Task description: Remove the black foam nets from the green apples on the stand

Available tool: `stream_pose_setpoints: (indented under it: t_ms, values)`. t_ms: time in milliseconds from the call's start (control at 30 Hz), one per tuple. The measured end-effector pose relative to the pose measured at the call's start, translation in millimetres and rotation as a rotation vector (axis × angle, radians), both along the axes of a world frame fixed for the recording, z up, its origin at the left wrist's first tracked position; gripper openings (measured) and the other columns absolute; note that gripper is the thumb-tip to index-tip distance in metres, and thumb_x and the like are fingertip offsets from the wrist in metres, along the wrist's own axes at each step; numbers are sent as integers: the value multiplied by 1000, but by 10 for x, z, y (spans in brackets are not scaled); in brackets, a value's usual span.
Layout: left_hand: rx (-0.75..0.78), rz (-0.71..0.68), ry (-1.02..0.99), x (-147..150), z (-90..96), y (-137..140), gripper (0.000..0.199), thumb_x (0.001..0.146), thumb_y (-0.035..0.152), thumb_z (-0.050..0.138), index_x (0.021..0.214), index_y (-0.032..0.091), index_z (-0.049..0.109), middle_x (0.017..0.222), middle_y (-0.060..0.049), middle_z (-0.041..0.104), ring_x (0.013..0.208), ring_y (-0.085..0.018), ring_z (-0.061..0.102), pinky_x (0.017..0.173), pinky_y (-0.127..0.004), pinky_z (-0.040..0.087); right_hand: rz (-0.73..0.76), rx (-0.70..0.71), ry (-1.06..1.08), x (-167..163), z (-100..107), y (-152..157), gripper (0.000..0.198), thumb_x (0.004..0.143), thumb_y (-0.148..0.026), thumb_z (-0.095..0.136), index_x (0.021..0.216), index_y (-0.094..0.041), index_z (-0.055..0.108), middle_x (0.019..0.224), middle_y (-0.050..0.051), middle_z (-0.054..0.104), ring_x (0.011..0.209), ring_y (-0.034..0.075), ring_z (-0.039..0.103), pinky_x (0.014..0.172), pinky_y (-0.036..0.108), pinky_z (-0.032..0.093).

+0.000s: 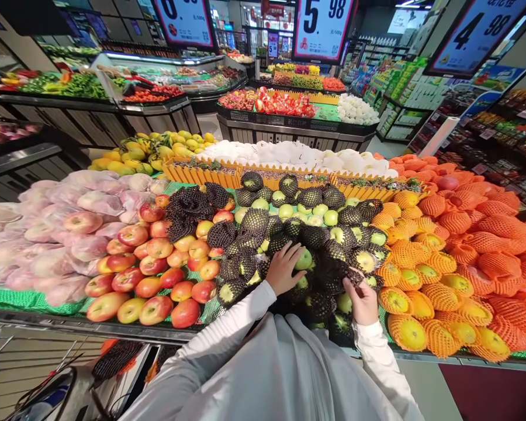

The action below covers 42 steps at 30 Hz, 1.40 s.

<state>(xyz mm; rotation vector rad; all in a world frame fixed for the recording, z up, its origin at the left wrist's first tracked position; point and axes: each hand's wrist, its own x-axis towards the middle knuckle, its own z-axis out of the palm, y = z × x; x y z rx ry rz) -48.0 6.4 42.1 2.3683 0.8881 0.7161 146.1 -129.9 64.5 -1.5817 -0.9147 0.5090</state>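
Head: green fruit (304, 259) in nets (319, 306)

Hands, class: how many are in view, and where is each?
2: the left hand is at a green apple; the right hand pinches black netting farther right.

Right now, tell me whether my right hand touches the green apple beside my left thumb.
Apart: the head view shows black foam nets between the right hand and green apple.
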Motion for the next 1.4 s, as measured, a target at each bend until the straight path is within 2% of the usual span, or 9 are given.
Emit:
stream_pose_setpoints:
  t_ms: [133, 267, 500, 633, 733, 900, 1067, 1233, 1400]
  values:
    - [-47, -62, -130, -23, 226, -134, 48, 90, 35, 58, 136, 24, 51, 144, -9, 50, 141, -29, 32, 115, -51, 28, 174, -12, 29, -93, 73, 1, 34, 78, -55, 66, 69, -22, 66, 78, 5, 64, 77, 22, 60, 73, 36, 50]
    - [-299, -265, -264, -51, 355, -381, 38, 93, 38, 53, 127, 22, 58, 133, -9, 59, 128, -23, 50, 112, -41, 36, 312, -63, 163, -190, -18, -14, 37, 77, -60, 64, 70, -24, 67, 68, 2, 64, 64, 20, 58, 64, 34, 51]
    - [-529, -221, -287, -44, 276, -506, 32, 84, 36, 66, 110, 19, 64, 115, -9, 66, 102, -23, 62, 82, -33, 50, 467, -16, 140, -257, -113, -6, 47, 75, -64, 65, 103, -27, 73, 111, 8, 69, 110, 31, 61, 102, 47, 44]
    - [-598, -187, -364, -69, 309, -498, 33, 83, 35, 66, 111, 18, 61, 115, -10, 64, 105, -23, 59, 84, -33, 47, 584, 11, 171, -299, -23, -53, 64, 63, -65, 74, 114, -27, 71, 139, 8, 54, 133, 36, 44, 109, 50, 38]
    - [-645, -204, -454, -104, 355, -476, 22, 82, 35, 66, 94, 18, 61, 111, -9, 63, 106, -23, 57, 86, -32, 44, 659, -13, 277, -309, 20, -50, 54, 70, -57, 72, 114, -26, 69, 145, 6, 47, 137, 34, 40, 109, 48, 38]
    - [-971, -179, -621, -174, 366, -396, 41, 67, 40, 77, 67, 19, 41, 91, -4, 63, 90, -19, 58, 83, -31, 42, 535, -99, 480, -304, -63, 32, 42, 73, -58, 68, 98, -25, 67, 106, 8, 69, 97, 27, 66, 85, 41, 53]
    - [-1368, -175, -760, -194, 325, -334, 35, 67, 37, 73, 73, 19, 44, 68, 2, 55, 65, -13, 55, 65, -26, 40, 492, -131, 551, -313, -170, 101, 40, 76, -65, 58, 71, -25, 54, 50, -2, 48, 46, 16, 49, 51, 32, 46]
    - [-1304, -47, -882, -154, 311, -106, 36, 65, 35, 75, 88, 20, 51, 82, 3, 52, 68, -9, 50, 59, -20, 38, 343, -133, 366, -176, -266, 376, 41, 71, -63, 62, 77, -23, 57, 58, -2, 51, 45, 14, 42, 42, 28, 36]
    - [-834, 178, -648, -58, 126, 221, 21, 77, 27, 66, 91, 20, 52, 86, 2, 54, 75, -11, 53, 67, -22, 42, 160, -95, 102, -119, -420, 792, 42, 70, -59, 64, 87, -21, 60, 69, 2, 61, 55, 17, 51, 52, 31, 45]
